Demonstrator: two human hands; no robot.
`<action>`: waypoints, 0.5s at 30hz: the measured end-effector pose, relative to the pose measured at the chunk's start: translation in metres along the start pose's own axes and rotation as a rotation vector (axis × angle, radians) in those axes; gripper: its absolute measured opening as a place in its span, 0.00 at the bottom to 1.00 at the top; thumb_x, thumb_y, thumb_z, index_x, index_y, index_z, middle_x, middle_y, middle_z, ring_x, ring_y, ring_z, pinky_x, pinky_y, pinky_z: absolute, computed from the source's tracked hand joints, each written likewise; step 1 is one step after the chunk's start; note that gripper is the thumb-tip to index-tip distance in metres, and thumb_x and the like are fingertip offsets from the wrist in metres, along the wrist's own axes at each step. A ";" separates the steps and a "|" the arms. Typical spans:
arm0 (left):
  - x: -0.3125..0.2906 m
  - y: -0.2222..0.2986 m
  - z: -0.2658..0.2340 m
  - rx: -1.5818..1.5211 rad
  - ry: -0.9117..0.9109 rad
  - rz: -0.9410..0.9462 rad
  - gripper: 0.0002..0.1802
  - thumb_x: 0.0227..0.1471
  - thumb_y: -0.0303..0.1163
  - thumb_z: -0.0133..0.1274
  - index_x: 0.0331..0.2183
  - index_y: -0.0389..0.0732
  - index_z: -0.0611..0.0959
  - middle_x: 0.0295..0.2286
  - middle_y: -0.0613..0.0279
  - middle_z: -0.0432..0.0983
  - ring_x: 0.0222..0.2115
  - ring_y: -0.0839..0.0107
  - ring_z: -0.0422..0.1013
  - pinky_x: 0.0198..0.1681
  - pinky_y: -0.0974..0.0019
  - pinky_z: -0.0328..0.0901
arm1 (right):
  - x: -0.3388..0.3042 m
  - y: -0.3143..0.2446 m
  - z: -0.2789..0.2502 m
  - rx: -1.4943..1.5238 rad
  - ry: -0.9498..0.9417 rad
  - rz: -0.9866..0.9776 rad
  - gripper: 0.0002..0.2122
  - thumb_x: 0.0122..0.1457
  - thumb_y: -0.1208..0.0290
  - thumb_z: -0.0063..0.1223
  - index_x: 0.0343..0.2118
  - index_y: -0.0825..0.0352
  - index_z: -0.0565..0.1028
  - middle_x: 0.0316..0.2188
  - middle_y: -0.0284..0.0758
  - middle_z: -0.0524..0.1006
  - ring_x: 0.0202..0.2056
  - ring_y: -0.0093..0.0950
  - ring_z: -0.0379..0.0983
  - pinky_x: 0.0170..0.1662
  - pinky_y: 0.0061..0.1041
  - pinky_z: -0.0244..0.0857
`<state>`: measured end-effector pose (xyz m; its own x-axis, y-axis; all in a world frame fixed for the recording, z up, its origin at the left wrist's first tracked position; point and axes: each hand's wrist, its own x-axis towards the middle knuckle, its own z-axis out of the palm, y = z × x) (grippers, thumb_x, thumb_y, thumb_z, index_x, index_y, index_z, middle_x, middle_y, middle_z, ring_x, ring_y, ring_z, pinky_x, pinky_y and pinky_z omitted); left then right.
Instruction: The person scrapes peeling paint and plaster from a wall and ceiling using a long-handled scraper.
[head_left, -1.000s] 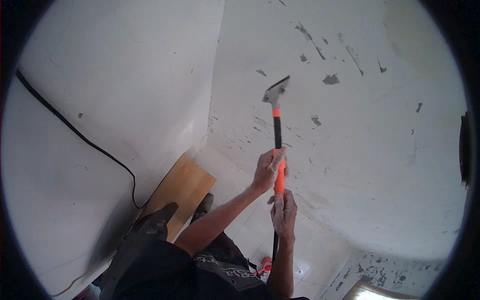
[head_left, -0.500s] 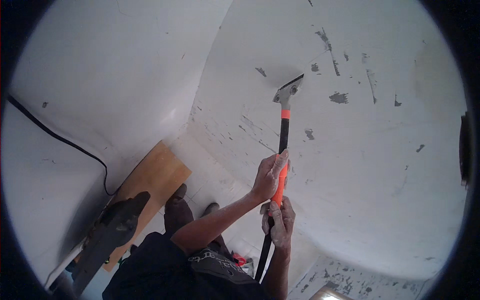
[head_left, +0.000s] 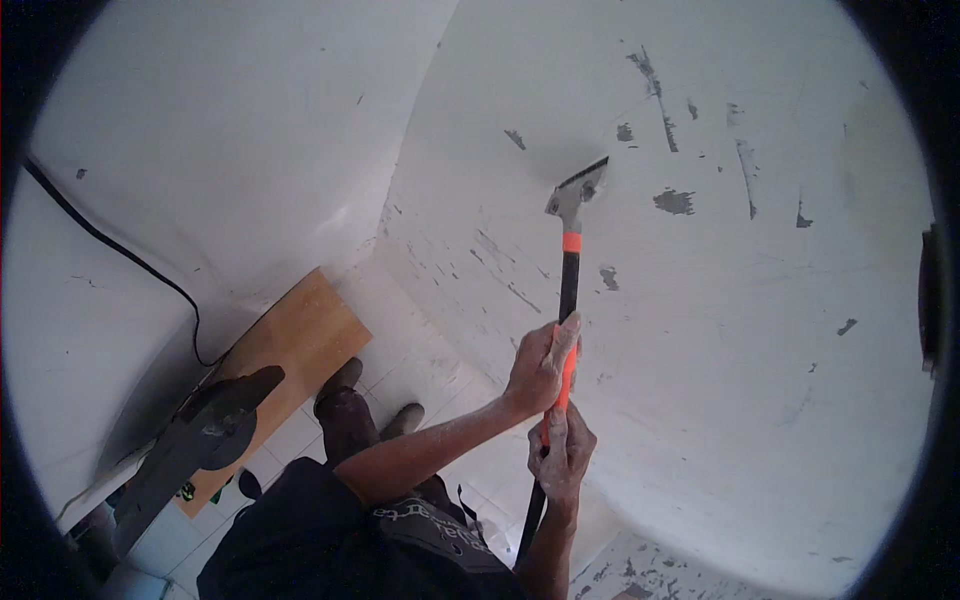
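A long-handled scraper [head_left: 569,285] with a grey head, a wide blade, a black shaft and orange grip sections is held up against the white wall [head_left: 720,330]. Its blade end [head_left: 578,188] lies at or very near the wall among grey bare patches; contact cannot be made out exactly. My left hand [head_left: 540,368] is closed round the orange grip, thumb along the shaft. Just below it, my right hand [head_left: 563,452] is wrapped round the lower handle. Both hands carry whitish dust. The black shaft runs on down past my right forearm.
On the left, a wooden board [head_left: 310,320] lies by the wall under a dark tool-like object [head_left: 215,430]. A black cable [head_left: 120,258] runs along the left wall. My shoes [head_left: 403,420] stand on pale floor tiles. A dark object [head_left: 929,300] sits at the far right edge.
The scraper and both hands sit slightly lower in the picture. My view has shifted a little, so the board and floor appear further up and left. Both hands keep their grip.
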<state>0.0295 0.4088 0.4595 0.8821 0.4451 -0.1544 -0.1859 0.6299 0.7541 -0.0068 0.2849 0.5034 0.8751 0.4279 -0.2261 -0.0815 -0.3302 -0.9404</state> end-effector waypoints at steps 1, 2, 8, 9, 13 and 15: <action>0.000 -0.001 0.003 0.005 0.023 0.000 0.30 0.67 0.55 0.39 0.24 0.40 0.72 0.15 0.69 0.65 0.13 0.77 0.66 0.16 0.70 0.61 | 0.001 -0.001 -0.002 -0.006 0.007 0.005 0.16 0.71 0.60 0.42 0.39 0.72 0.72 0.13 0.27 0.65 0.09 0.13 0.54 0.11 0.15 0.46; 0.001 -0.002 0.005 0.052 0.013 0.024 0.30 0.68 0.55 0.38 0.24 0.40 0.72 0.15 0.68 0.65 0.13 0.77 0.66 0.16 0.70 0.61 | 0.003 -0.003 -0.003 0.001 0.008 -0.021 0.16 0.71 0.60 0.42 0.39 0.72 0.73 0.13 0.27 0.65 0.09 0.13 0.54 0.11 0.15 0.47; 0.011 0.010 0.007 0.026 0.122 0.056 0.30 0.68 0.54 0.39 0.24 0.39 0.73 0.15 0.68 0.65 0.13 0.78 0.65 0.17 0.69 0.61 | 0.018 -0.013 -0.002 -0.151 -0.031 -0.067 0.17 0.71 0.61 0.42 0.44 0.74 0.74 0.15 0.26 0.66 0.12 0.13 0.56 0.15 0.16 0.49; 0.011 0.011 0.004 0.033 0.122 0.073 0.30 0.68 0.53 0.39 0.23 0.39 0.73 0.16 0.68 0.65 0.13 0.78 0.64 0.18 0.69 0.60 | 0.019 -0.012 -0.001 -0.094 -0.046 0.034 0.18 0.70 0.60 0.43 0.47 0.74 0.75 0.14 0.25 0.66 0.13 0.13 0.57 0.16 0.17 0.50; 0.004 0.005 0.001 0.058 0.043 0.023 0.30 0.68 0.53 0.40 0.22 0.40 0.73 0.14 0.70 0.65 0.13 0.78 0.64 0.17 0.70 0.59 | 0.009 -0.003 -0.002 -0.059 -0.014 -0.020 0.18 0.71 0.61 0.43 0.49 0.74 0.74 0.14 0.24 0.65 0.13 0.12 0.57 0.16 0.16 0.49; 0.004 -0.003 0.000 0.060 0.076 0.035 0.30 0.68 0.53 0.40 0.22 0.40 0.73 0.15 0.70 0.65 0.13 0.78 0.64 0.17 0.70 0.59 | 0.006 0.003 -0.003 -0.020 -0.024 0.060 0.18 0.71 0.63 0.43 0.50 0.75 0.74 0.14 0.24 0.65 0.13 0.12 0.57 0.16 0.16 0.49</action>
<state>0.0333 0.4086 0.4570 0.8394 0.5151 -0.1735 -0.1882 0.5750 0.7962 -0.0002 0.2839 0.5004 0.8575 0.4266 -0.2877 -0.1232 -0.3726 -0.9198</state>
